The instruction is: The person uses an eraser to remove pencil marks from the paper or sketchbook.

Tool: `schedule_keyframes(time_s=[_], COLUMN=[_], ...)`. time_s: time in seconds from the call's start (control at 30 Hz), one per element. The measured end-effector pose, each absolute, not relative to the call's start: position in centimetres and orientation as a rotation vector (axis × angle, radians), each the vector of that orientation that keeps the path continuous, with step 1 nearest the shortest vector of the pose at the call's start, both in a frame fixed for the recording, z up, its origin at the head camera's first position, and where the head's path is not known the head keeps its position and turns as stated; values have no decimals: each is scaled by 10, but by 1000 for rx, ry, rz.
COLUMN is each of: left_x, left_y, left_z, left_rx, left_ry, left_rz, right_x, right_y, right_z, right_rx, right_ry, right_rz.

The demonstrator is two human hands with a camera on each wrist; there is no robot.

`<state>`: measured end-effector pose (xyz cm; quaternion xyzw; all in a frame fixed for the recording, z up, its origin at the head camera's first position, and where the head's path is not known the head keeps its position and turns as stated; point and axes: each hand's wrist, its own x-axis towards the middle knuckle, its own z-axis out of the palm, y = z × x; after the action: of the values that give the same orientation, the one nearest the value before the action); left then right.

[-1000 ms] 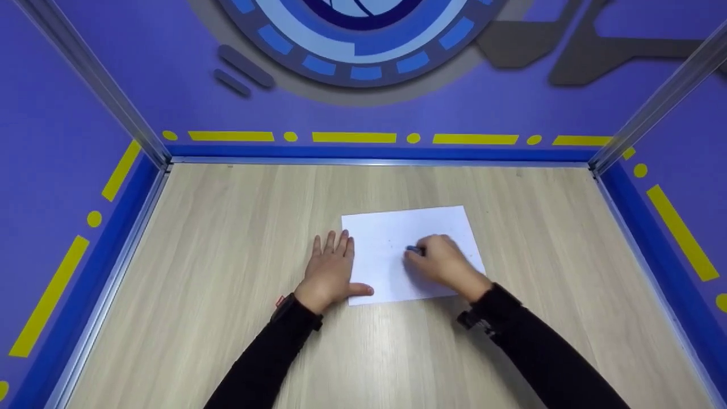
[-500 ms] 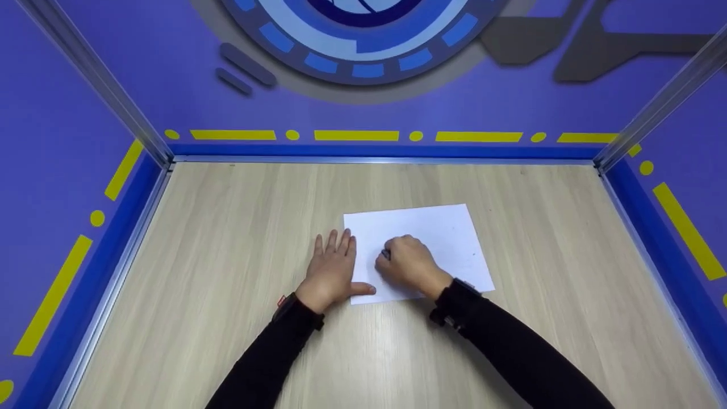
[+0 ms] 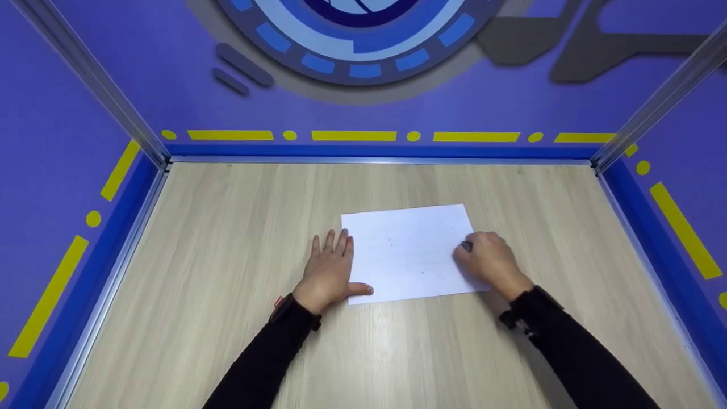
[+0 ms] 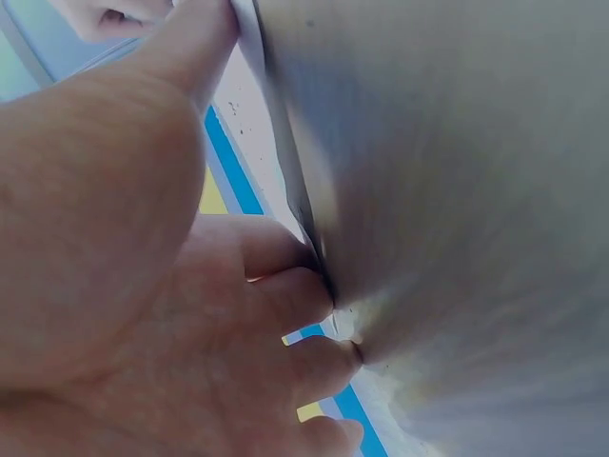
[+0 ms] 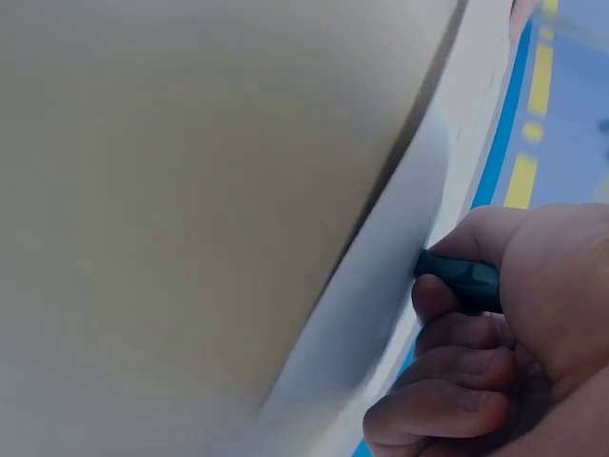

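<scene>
A white sheet of paper point(image 3: 412, 255) with a few small dark specks lies on the wooden tabletop point(image 3: 261, 210). My left hand point(image 3: 329, 275) is flat at the sheet's left edge, fingers spread and straight, with the thumb across its lower left corner. At the opposite edge, my right hand point(image 3: 491, 264) pinches a short, dark blue-green stub point(image 5: 466, 281) between thumb and forefinger. The stub's tapered end is right at the paper in the right wrist view. The other fingers of that hand point(image 5: 457, 371) are curled in, and much of the stub is hidden inside the grip.
Purple-blue panels point(image 3: 363, 116) with yellow dashes enclose the table at the back and both sides. Metal rails point(image 3: 380, 161) run along their bases. Each wrist wears a black strap point(image 3: 534, 312) over a black sleeve.
My right hand first moves left over the paper, then sweeps right to its right edge with the stub still pinched. The left hand stays in place.
</scene>
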<state>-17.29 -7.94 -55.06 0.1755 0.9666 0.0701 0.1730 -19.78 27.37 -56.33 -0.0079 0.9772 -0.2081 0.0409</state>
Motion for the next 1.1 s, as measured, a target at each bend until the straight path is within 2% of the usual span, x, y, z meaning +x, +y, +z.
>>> schedule_keyframes(time_s=[0.17,0.47,0.6,0.93,1.1], left_x=[-173,-173,-173,-172,-172], left_y=[-79,-77,-77,-80,-79], left_z=[-550,-552,-551,-552,-549], left_rx=[495,492,493,505,518], left_ry=[2742,2746,2753,2781,2783], left_rz=[215,192,189,189,170], right_x=[-197,-196,-195,-200,-201], right_y=[294,284,251,118,90], right_z=[-561,-560,-559,-558,-562], right_rx=[11,31,-40,-327,-405], right_ry=[2981,2942,2940,2930,2936], right_rz=[-658,-715,-757,-707,-692])
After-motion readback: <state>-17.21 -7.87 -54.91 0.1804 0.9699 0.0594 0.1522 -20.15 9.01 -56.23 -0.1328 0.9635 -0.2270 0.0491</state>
